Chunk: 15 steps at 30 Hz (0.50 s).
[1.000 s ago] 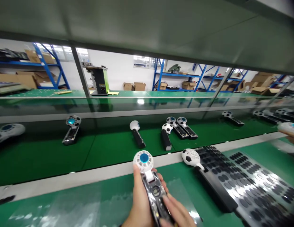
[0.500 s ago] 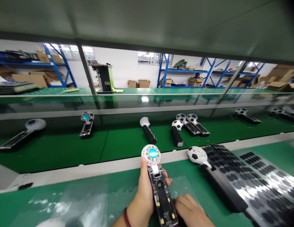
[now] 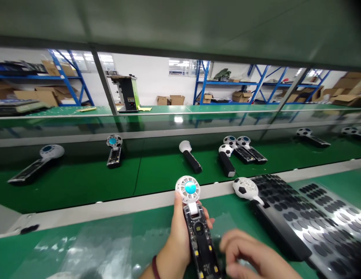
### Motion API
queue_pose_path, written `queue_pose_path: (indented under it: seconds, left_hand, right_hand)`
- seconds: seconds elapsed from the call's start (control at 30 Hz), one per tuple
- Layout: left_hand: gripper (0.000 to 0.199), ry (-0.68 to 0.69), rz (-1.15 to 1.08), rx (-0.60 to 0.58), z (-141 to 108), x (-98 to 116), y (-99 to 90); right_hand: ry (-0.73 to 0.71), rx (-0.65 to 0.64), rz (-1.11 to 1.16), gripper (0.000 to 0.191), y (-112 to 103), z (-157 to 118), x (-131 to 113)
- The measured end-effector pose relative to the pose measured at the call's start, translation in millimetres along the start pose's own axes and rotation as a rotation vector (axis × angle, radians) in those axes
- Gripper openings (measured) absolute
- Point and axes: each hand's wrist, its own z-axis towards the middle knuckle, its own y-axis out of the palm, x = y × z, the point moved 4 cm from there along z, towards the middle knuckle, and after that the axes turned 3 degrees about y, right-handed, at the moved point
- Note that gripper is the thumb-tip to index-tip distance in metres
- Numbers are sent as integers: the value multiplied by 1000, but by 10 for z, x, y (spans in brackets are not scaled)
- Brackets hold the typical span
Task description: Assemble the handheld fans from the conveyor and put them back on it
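Observation:
My left hand (image 3: 180, 228) is wrapped round a handheld fan (image 3: 202, 248), holding it upright towards me. The fan has a round white slotted head with a shiny blue disc in its centre, and its handle shows a bare circuit board with small yellow parts. To the right of the handle, my right hand (image 3: 250, 254) hovers with fingers loosely bent, slightly blurred, and nothing visible in them. Another fan (image 3: 279, 224), with a football-patterned head and black handle, lies on the bench right of my hands.
Beyond a pale rail, several fans lie spread on the green conveyor belt (image 3: 157, 170). Sheets of round black stickers (image 3: 322, 217) cover the bench at right. Clear plastic film (image 3: 95, 244) lies at left. A grey shelf (image 3: 180, 27) hangs overhead.
My right hand has moved off the lower handle, up and to the right, its fingers loosening. The fans on the belt have shifted rightward. My left hand keeps its grip.

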Motion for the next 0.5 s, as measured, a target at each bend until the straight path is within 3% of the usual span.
queue_pose_path:
  seconds: [0.1, 0.23, 0.5]
  left_hand:
    - [60, -29, -24, -2, -22, -16, 5]
    - [49, -26, -89, -15, -41, -22, 22]
    - [50, -64, -127, -33, -50, -23, 60]
  right_hand:
    - [9, 102, 39, 13, -79, 175, -207]
    - [36, 64, -24, 15, -7, 353, -374]
    - [-12, 120, -143, 18, 22, 385, -358]
